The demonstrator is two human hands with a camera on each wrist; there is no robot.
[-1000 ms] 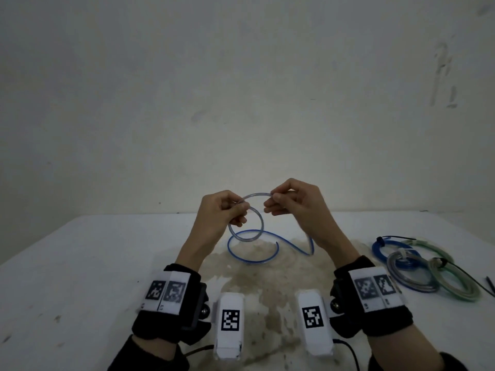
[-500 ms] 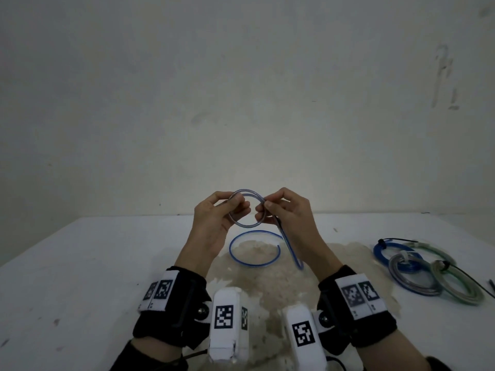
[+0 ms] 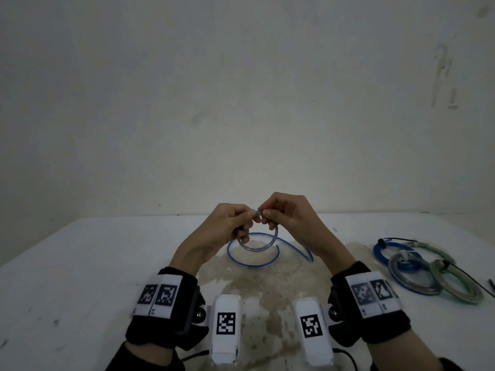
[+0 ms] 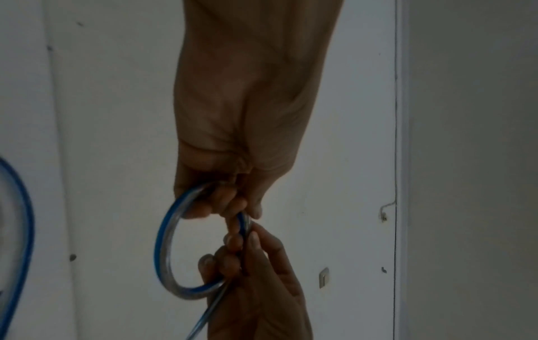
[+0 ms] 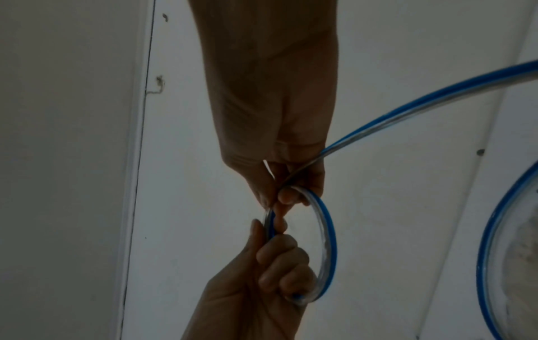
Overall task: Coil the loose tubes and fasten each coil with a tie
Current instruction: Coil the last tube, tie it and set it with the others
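A clear tube with a blue stripe is bent into a small loop held above the white table. My left hand pinches the loop at its top and its fingers curl through it. My right hand pinches the same spot from the other side, fingertips meeting the left's. The rest of the tube trails down from the right hand and lies in a wider ring on the table.
Three tied coils, blue, grey and green, lie on the table at the right. A black tie lies at the right edge. A brownish stain covers the table's middle. A bare wall stands behind.
The hands have closed together at the top of the small loop, and the loop now hangs below them instead of between them. The trailing tube has swung right.
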